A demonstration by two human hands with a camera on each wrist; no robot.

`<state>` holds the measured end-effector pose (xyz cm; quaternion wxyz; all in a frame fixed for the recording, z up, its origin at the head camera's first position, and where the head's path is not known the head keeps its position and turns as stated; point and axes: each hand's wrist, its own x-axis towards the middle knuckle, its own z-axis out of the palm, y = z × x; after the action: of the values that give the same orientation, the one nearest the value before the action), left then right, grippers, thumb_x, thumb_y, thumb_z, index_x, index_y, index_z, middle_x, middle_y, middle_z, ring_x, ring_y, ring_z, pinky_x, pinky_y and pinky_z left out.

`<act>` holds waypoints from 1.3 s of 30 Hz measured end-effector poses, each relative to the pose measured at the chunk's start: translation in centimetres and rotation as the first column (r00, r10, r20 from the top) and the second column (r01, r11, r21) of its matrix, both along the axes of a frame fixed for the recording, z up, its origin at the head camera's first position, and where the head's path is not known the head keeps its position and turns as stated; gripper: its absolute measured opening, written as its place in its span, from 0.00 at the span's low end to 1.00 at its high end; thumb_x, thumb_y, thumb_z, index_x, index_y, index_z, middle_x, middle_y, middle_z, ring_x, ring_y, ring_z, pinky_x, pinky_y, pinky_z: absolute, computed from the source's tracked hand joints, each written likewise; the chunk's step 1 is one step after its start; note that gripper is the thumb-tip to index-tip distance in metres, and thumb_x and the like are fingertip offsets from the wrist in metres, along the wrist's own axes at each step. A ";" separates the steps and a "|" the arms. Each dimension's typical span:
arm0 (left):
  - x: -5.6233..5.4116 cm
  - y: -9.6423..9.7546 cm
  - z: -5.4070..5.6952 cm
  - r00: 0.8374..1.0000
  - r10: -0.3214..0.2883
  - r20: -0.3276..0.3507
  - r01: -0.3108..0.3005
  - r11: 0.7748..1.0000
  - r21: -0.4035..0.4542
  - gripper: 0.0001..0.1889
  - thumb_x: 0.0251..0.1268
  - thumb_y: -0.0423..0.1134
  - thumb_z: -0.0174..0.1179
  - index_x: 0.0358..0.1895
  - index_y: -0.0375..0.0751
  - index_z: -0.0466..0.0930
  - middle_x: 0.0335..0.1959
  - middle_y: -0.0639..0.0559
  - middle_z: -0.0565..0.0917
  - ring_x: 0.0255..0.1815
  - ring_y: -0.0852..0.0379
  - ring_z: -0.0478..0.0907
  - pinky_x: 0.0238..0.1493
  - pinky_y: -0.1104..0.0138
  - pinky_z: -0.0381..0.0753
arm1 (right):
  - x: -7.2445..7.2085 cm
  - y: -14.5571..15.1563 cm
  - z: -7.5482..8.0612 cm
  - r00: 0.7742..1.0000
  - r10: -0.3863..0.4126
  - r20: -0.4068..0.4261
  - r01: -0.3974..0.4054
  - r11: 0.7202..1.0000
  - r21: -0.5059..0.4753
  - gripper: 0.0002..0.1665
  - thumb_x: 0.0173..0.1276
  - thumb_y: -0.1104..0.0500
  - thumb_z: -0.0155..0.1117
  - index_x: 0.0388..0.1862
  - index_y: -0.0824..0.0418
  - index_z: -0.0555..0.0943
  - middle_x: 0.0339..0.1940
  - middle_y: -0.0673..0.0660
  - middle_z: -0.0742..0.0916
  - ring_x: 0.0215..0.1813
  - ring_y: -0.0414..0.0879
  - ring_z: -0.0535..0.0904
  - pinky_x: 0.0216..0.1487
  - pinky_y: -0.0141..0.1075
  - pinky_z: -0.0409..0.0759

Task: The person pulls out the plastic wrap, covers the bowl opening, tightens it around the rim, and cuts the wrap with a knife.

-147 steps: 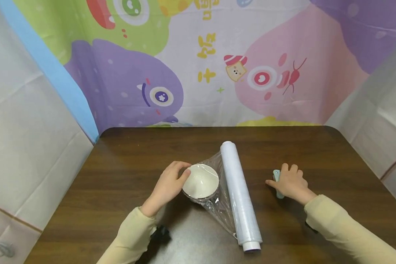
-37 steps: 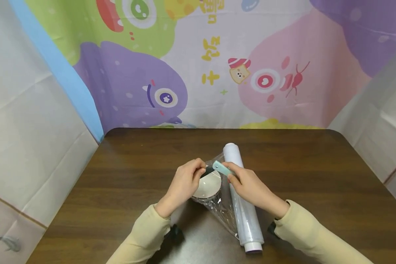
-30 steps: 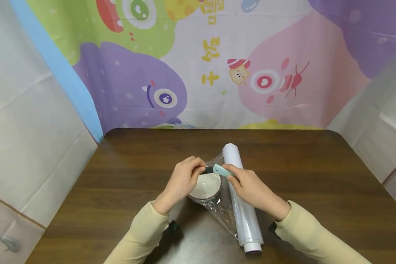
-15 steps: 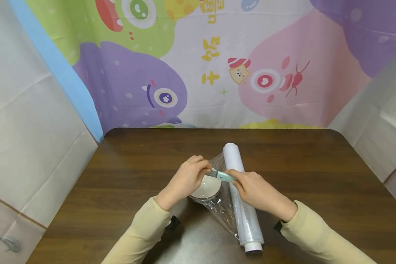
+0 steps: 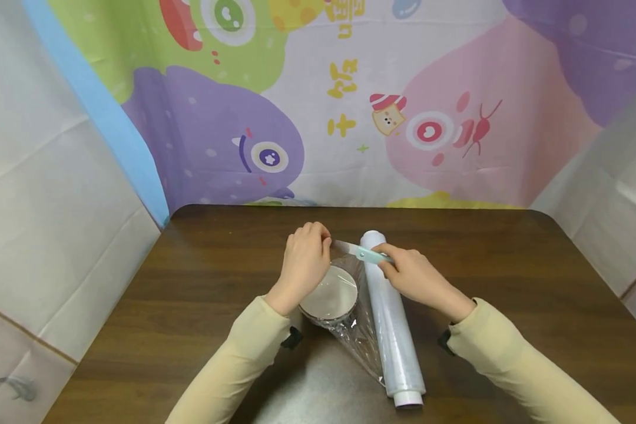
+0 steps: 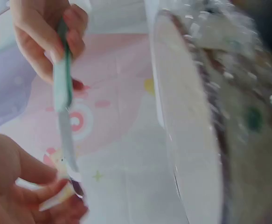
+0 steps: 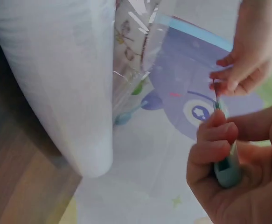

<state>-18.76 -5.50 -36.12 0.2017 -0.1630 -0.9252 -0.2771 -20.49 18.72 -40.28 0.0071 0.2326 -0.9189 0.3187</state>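
In the head view, my right hand [image 5: 420,277] grips the mint-green handle of a folding knife [image 5: 372,255], its blade swung out to the left. The fingers of my left hand [image 5: 304,259] pinch the blade near its tip; the left wrist view shows this hand [image 6: 14,182] at the blade's far end. Below the knife stands a white bowl [image 5: 325,297] with clear cling film [image 5: 357,344] stretched over it. That film runs to a long cling film roll [image 5: 394,330] lying right of the bowl. Close up, the right wrist view shows the knife handle [image 7: 228,170] in my curled fingers.
Everything stands on a dark brown wooden table [image 5: 217,265]. Behind it hangs a cartoon-printed curtain [image 5: 318,171], and pale cloth walls [image 5: 58,176] close in both sides. Dark wrist straps [image 5: 292,337] show at both sleeves.
The right hand took the folding knife from the table at right and brought it to the left hand. The blade has been unfolded; both hands have since moved farther back, off the bowl.
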 end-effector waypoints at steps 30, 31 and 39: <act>-10.0 1.2 -13.2 0.810 -0.178 0.559 0.304 0.942 -0.140 0.29 0.90 0.57 0.53 0.78 0.41 0.77 0.73 0.39 0.86 0.75 0.38 0.83 0.77 0.44 0.82 | -8.3 -1.4 -10.6 0.964 -0.262 0.035 0.241 0.927 0.288 0.29 0.86 0.58 0.53 0.82 0.53 0.76 0.51 0.72 0.94 0.28 0.55 0.85 0.22 0.46 0.79; -9.9 1.2 -13.1 0.808 -0.182 0.560 0.308 0.942 -0.137 0.28 0.91 0.56 0.53 0.79 0.42 0.77 0.74 0.41 0.86 0.76 0.38 0.83 0.77 0.44 0.82 | -8.2 -1.5 -10.5 0.965 -0.262 0.034 0.241 0.926 0.290 0.29 0.86 0.59 0.53 0.82 0.54 0.76 0.51 0.72 0.94 0.28 0.56 0.85 0.22 0.47 0.79; -9.2 1.3 -13.0 0.808 -0.169 0.564 0.298 0.943 -0.145 0.29 0.91 0.57 0.50 0.76 0.38 0.81 0.72 0.39 0.86 0.75 0.34 0.82 0.77 0.35 0.78 | -7.8 -2.1 -10.4 0.964 -0.265 0.008 0.247 0.907 0.343 0.30 0.83 0.60 0.53 0.81 0.52 0.79 0.54 0.72 0.94 0.36 0.63 0.91 0.24 0.48 0.81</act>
<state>-27.93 -4.21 -49.15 -0.1251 -0.2128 -0.9421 -0.2272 -28.30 16.60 -50.70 -0.0160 0.0992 -0.9822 0.1585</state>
